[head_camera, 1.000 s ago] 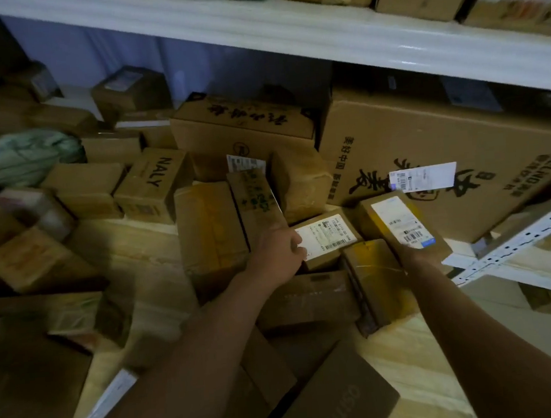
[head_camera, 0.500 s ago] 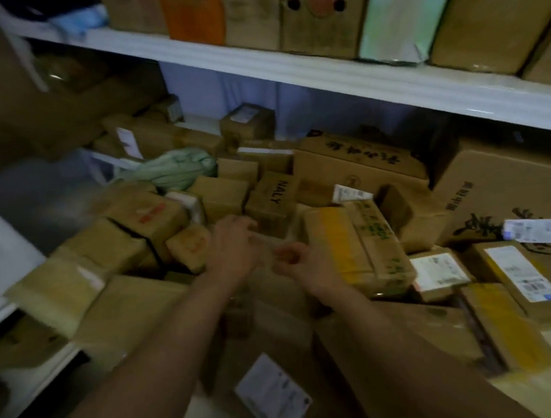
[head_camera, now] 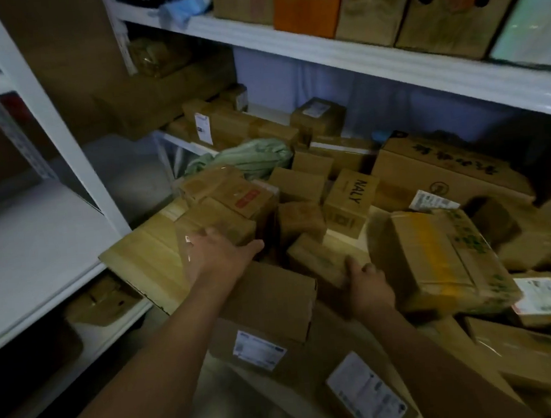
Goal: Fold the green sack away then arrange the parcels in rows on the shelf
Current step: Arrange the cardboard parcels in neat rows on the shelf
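Many brown cardboard parcels lie jumbled on a wooden shelf board (head_camera: pixel 140 262). The green sack (head_camera: pixel 250 159) sits bunched up at the back left, behind the parcels. My left hand (head_camera: pixel 215 256) rests with spread fingers on a taped parcel (head_camera: pixel 216 223) at the shelf's left end. My right hand (head_camera: pixel 367 284) grips the near end of a flat, narrow parcel (head_camera: pixel 317 260) in the middle. A box marked NALY (head_camera: pixel 353 206) stands just behind it. A larger parcel with yellow tape (head_camera: pixel 436 258) lies to the right of my right hand.
A white metal upright (head_camera: pixel 46 114) stands left of the shelf, with a bare white shelf (head_camera: pixel 33 247) beyond it. The upper shelf (head_camera: pixel 371 59) overhead carries upright boxes. A big printed carton (head_camera: pixel 445 169) fills the back right. Labelled boxes (head_camera: pixel 262 348) lie near my arms.
The view swung left. Both hands left the labelled parcels at the right and came to the parcels at the shelf's left end; the right hand now holds a flat parcel.
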